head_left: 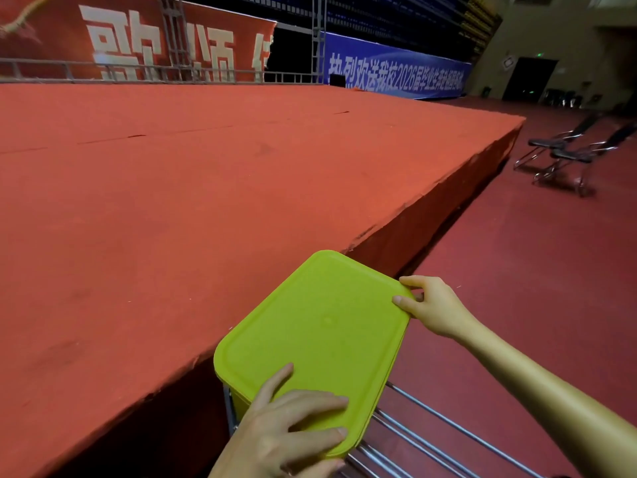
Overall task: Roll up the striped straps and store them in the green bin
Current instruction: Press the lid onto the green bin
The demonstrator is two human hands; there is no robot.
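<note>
One green bin is in view, capped by one lime-green lid, a smooth plastic rectangle with rounded corners and a raised rim. The bin sits on a rack of thin, shiny metal rods, just beside the front edge of the stage. Only a sliver of the bin wall shows under the lid's near corner. Two bare hands are on the lid. The left hand lies on the lid's near corner, its grip spread, fingers straight and flat on the top. The right hand pinches the lid's far right corner, thumb on top and fingers curled under the rim. The stage is one broad platform covered in matte red carpet. Two black chairs with chrome frames stand well beyond the lid, on the red floor. No strap shows outside the bin; its contents are hidden.
</note>
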